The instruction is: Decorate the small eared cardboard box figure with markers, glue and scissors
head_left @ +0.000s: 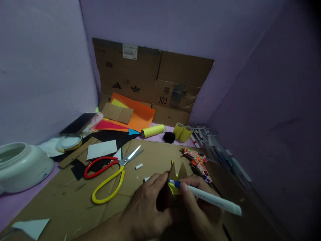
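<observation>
My left hand (147,207) is closed around a small paper piece (175,175), yellow on one side and brown-black on the other, with pointed tips, held upright over the cardboard sheet (75,197). My right hand (200,207) grips a white pen with a blue tip (213,199). The tip touches the yellow paper near my left thumb. Scissors with one red and one yellow handle (110,175) lie open to the left of my hands. A small white cap-like piece (138,166) rests near the blades.
A white bowl (20,165) sits at far left. A flattened cardboard box (150,83) leans on the back wall. Orange paper (140,115), a yellow roll (152,131), a black pom-pom (169,137), yellow tubes (183,132) and a patterned paper figure (198,160) lie around. Pens (215,147) are at right.
</observation>
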The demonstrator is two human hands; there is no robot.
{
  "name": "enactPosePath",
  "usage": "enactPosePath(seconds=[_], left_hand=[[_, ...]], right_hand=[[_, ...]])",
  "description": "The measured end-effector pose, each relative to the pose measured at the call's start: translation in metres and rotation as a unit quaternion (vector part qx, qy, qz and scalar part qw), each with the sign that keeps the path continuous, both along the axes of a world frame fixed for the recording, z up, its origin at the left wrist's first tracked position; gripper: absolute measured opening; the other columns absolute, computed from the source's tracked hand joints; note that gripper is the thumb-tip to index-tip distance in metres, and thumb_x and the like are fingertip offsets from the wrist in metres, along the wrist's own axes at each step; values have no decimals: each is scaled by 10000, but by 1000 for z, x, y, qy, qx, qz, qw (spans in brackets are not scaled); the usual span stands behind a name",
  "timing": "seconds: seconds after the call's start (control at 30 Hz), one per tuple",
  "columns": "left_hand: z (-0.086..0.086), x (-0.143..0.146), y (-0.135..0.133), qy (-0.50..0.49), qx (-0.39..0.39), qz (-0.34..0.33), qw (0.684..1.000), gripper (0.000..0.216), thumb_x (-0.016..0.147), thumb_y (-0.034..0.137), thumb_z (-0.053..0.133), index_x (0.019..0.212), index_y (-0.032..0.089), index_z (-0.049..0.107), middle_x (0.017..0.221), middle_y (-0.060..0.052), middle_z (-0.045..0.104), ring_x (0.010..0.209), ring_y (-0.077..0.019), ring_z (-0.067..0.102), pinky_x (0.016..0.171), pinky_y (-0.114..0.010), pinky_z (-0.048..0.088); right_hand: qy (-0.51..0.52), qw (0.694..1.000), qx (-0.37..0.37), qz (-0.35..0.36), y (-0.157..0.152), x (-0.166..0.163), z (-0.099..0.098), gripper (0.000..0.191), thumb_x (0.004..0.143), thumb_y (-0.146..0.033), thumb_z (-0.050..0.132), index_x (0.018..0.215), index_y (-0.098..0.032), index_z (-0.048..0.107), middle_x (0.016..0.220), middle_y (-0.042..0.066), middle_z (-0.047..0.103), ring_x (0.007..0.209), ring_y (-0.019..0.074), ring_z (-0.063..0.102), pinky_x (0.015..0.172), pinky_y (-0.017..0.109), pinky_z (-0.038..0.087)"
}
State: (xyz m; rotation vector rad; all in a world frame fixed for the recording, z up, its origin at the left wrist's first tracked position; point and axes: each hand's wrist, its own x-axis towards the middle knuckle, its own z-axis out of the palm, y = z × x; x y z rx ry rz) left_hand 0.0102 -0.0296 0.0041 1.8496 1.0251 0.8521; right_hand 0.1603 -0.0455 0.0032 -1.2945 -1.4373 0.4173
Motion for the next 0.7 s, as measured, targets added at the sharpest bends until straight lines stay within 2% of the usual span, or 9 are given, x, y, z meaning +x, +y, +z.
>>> enactPosePath(seconds=[0.33, 0.6, 0.7], left_hand=[[0, -2, -2, 12, 2, -4, 1000, 594, 699, 263, 684, 1252, 158, 495, 1083, -79, 593, 952, -245, 569, 836, -363, 469], [0, 0, -1, 5, -5, -4, 1000, 541, 694, 256, 683, 1205, 177, 521, 1059, -63, 602, 937, -236, 576, 828, -345, 470], [0, -1, -1, 6, 0, -6, 1000, 571, 675, 212, 675, 1223, 181, 518, 1079, -65, 602, 953, -236, 575, 841, -341, 473]], right_hand=[[5, 1000, 13, -8, 1, -2, 3, 271, 805, -420, 606, 635, -211, 638, 502, -12, 574, 435, 136, 526, 392, 221, 386], [-18, 999, 27, 37, 6, 8, -4, 212, 850, -354, 586, 715, -209, 663, 541, -17, 611, 424, 117, 557, 392, 191, 427], [-2, 999, 45, 11, 9, 8, -7, 181, 843, -349, 598, 744, -217, 674, 570, -13, 639, 455, 124, 589, 414, 189, 464]])
